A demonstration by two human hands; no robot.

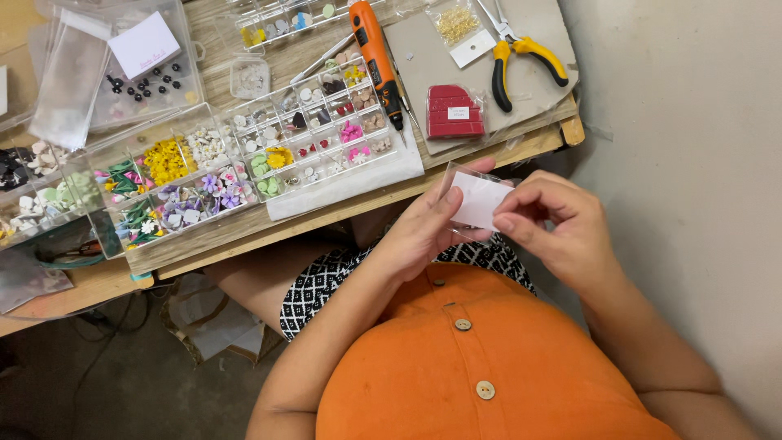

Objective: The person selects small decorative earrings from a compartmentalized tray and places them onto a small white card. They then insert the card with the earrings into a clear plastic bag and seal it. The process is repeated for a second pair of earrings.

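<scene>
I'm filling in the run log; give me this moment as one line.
left hand: holds clear packet with white card | right hand: pinches the packet's edge | on table: compartment bead boxes, orange rotary tool, yellow-handled pliers

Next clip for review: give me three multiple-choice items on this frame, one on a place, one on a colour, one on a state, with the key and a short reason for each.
1. Where do the pliers lie?
A. on the grey mat at the table's far right
B. inside a bead tray
C. on the floor

2. What colour are the pliers' handles?
A. green
B. yellow and black
C. white

3. How is the small clear bag with a white card held?
A. lying loose on the table
B. by the left hand alone
C. between both hands, the right hand pinching its edge

Key: A, they rest on the grey mat beside the rotary tool; B, the handles show yellow with black; C, fingers of both hands touch it.
</scene>
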